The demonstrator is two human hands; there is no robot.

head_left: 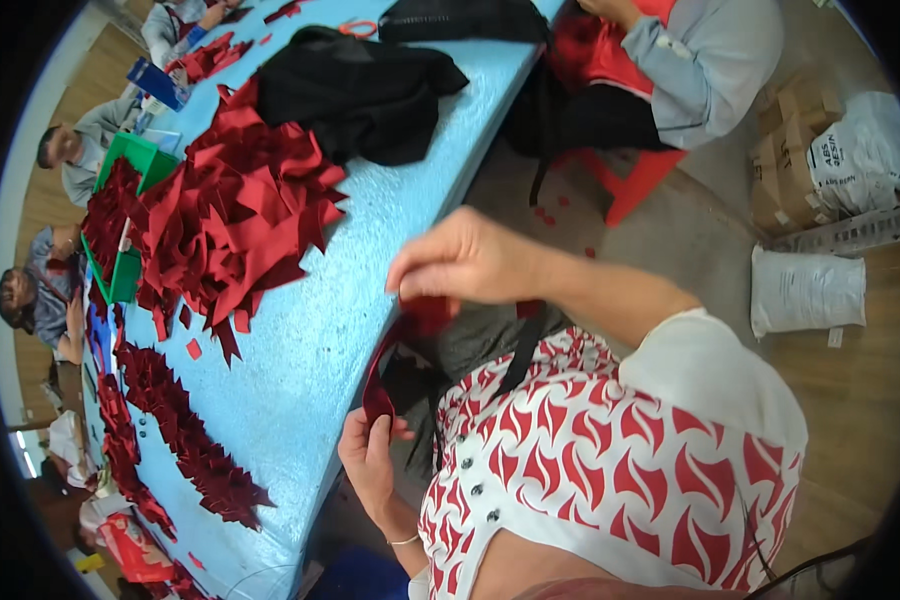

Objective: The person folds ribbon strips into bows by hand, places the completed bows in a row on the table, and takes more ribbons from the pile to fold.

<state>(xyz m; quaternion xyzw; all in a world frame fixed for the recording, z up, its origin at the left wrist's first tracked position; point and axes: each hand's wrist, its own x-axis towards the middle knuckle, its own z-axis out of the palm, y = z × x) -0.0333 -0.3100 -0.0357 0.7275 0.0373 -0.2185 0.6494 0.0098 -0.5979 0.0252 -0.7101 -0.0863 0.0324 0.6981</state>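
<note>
My left hand [372, 452] is closed with thumb and fingers on a dark red ribbon [377, 385], beside the near edge of the blue table. The ribbon runs from there toward the space beneath my right hand [475, 262]. That hand is in a pinch, thumb against fingers, just off the table edge. What lies between its fingertips is too small or hidden to make out. More red fabric [426, 318] shows just under its curled fingers; I cannot tell whether they grip it.
A heap of red ribbon pieces [240, 200] lies on the blue table [340, 330], beside a green bin [150, 160] and black cloth [360, 95]. Gathered red strips [190, 440] lie nearer. People sit around the table, one by a red stool [625, 180]. White sacks [808, 290] stand right.
</note>
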